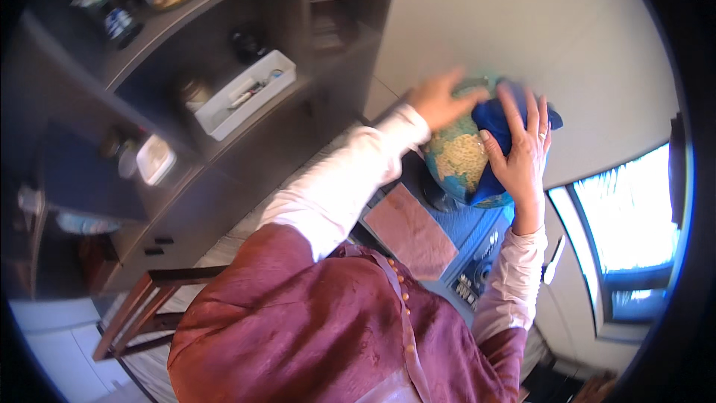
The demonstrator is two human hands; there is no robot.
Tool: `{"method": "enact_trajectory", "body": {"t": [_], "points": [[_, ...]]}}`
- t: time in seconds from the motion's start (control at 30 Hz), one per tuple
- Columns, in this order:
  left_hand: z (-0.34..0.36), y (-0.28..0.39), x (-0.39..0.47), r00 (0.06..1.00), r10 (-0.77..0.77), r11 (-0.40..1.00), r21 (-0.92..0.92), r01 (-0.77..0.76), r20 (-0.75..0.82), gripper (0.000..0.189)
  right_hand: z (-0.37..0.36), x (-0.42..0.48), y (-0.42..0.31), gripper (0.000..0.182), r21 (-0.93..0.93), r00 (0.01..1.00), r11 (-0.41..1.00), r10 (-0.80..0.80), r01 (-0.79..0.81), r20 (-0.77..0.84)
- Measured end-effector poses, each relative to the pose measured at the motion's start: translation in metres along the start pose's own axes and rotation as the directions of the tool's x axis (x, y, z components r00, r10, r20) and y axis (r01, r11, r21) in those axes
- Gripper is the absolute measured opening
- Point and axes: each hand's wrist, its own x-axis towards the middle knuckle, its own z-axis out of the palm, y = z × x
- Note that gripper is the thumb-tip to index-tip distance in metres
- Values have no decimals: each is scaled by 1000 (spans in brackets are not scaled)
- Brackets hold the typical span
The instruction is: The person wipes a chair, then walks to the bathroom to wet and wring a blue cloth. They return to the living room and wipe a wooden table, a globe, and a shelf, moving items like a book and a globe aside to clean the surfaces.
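A world globe (456,159) with yellow and green land stands before me, its lower part near a dark round base (439,193). My right hand (520,151), wearing a ring, presses a dark blue cloth (495,123) onto the globe's right side. The cloth drapes down across its surface. At the globe's upper left is my left hand (444,101), blurred, with fingers spread and nothing seen in its grasp. Whether those fingers touch the globe cannot be made out.
A pinkish rectangular slab or book (411,232) lies below the globe on a bluish surface. Grey shelving (224,140) at left holds a white tray (246,95) with pens and a small white dish (155,159). A wooden chair (140,313) stands lower left; a bright window (626,218) is at right.
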Motion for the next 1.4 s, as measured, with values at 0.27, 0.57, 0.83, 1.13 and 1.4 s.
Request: {"method": "enact_trajectory", "body": {"t": [0.27, 0.57, 0.83, 1.13, 1.4], "points": [[38, -6, -14, 956, 72, 989, 148, -31, -285, 32, 31, -23, 62, 43, 292, 901, 912, 363, -290, -238], [1, -21, -25, 971, 226, 974, -18, -228, -80, 36, 87, -159, -103, 23, 729, 990, 683, 64, 49, -126], [-177, -1, -51, 818, 386, 920, 247, -305, -427, 33, 101, -34, -153, 44, 916, 965, 305, 110, -259, 237], [-444, 10, -71, 294, 580, 697, 649, 305, -760, 62, 137, 230, -266, 53, 843, 903, 422, 113, 334, -415], [-518, -53, -54, 375, 210, 859, 353, 371, -903, 25, 176, 253, -341, 31, 514, 916, 794, -130, 325, -379]]}}
